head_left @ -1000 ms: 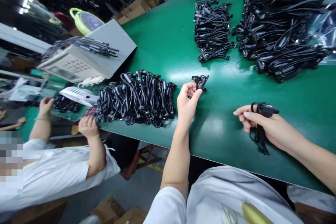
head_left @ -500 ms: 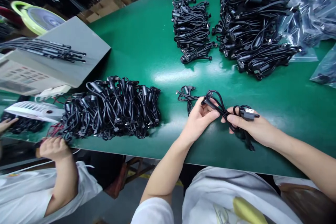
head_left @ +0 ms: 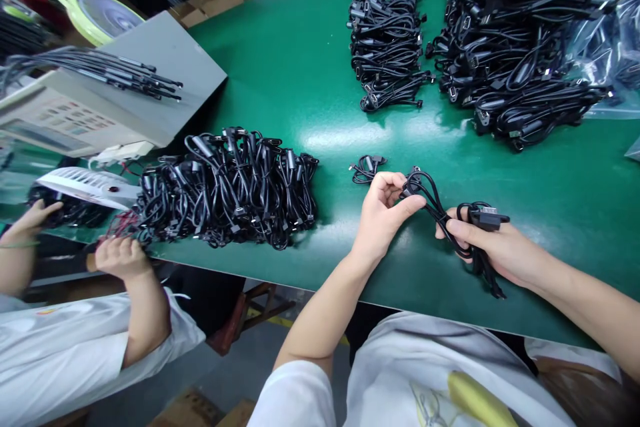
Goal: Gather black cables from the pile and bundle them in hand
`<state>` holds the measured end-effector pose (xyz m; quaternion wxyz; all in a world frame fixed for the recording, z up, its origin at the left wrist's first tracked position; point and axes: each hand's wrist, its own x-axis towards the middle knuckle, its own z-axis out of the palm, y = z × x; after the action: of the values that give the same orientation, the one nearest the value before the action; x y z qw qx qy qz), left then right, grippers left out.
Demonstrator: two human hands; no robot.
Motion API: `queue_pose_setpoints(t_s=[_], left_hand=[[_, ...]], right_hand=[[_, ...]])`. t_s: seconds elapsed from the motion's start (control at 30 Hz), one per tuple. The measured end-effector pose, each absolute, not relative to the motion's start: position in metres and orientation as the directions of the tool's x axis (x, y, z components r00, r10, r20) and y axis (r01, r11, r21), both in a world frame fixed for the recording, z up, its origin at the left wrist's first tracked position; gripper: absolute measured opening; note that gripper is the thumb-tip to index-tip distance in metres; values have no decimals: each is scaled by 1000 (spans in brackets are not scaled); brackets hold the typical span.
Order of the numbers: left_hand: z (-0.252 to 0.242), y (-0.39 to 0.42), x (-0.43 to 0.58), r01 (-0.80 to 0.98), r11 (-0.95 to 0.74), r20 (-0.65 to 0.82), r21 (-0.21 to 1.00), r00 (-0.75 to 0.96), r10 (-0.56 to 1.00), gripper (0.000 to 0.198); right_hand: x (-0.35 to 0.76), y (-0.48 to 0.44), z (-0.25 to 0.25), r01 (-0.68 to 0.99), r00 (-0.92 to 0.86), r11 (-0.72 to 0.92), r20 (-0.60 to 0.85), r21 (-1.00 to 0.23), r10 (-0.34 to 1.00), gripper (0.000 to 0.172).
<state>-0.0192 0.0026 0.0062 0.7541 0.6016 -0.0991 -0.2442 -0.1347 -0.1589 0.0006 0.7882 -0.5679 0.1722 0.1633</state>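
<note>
Between my hands a bundled black cable hangs just above the green table. My left hand pinches its looped end, where a connector shows at the top. Around the middle of the same bundle, the fingers of my right hand are closed. A dark plug with a pale face sticks out over that hand, and cable ends dangle below it. Just beyond my left hand lies another small coiled black cable, partly hidden by the fingers.
To the left is a wide row of bundled cables. Two more stacks, a narrow pile and a big heap, lie at the back right near clear plastic bags. A grey machine, a white fan and a co-worker's hands are at far left.
The view has shifted, so the table's contents sit further right. My left hand still pinches the looped end and my right hand still grips the bundled cable.
</note>
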Motion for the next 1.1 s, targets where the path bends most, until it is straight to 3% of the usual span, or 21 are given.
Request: queue_pose_setpoints(t_s=[0.2, 0.4, 0.6, 0.77, 0.93, 1.1], left_hand=[[5, 7, -18, 160, 42, -120, 986, 866, -486, 39], [11, 9, -18, -4, 145, 82, 989, 842, -534, 33], [11, 8, -19, 153, 92, -72, 984, 810, -581, 36], [8, 8, -17, 298, 138, -148, 945, 763, -629, 32], [9, 8, -17, 227, 151, -81, 962, 767, -637, 22], [8, 7, -20, 176, 135, -34, 975, 718, -695, 35]], right_hand=[[-134, -159, 1, -422, 906, 191, -420, -886, 54, 42], [-134, -158, 2, -501, 863, 274, -497, -821, 89, 41], [-134, -157, 5, -494, 868, 104, -482, -863, 121, 44], [-136, -155, 4, -516, 856, 210, -501, -830, 124, 42], [-138, -155, 6, -561, 827, 321, -529, -763, 190, 45], [-137, -157, 11, -561, 824, 391, -535, -730, 185, 44]])
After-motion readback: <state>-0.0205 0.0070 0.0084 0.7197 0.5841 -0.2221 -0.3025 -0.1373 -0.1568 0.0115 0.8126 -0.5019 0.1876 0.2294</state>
